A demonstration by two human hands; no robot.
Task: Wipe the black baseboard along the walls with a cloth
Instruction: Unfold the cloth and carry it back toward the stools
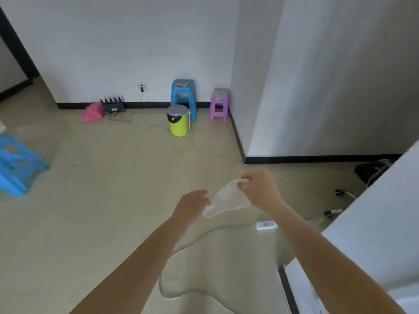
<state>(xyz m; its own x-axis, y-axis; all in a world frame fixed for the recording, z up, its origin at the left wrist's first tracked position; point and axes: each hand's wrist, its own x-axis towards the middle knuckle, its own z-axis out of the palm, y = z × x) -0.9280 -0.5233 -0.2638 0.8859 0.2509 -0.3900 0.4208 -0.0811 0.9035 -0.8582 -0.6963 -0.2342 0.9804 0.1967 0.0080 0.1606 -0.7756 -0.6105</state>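
Pinching one corner of the white cloth (227, 197), the right hand (260, 189) is keeping a closed grip on it well above the floor (102, 200), while the left hand (192, 203) is hanging loosely open just beside the cloth's lower edge; I cannot tell whether its fingers are touching the fabric. The cloth is dangling limp between the two hands, well apart from the black baseboard (317, 159) running along the foot of the walls.

Several things are looking risky from here. A thin cable (204, 150) is trailing across the floor toward the wall corner, so a foot or the wiping hand could be snagging it. Held by one corner only, the cloth is likely to drag and smear rather than wipe unless it gets bunched up. Along the far wall, the blue stool (183, 96), purple stool (219, 104), yellow-green bin (179, 123) and black router (113, 105) are blocking stretches of baseboard that could be getting skipped or knocked.
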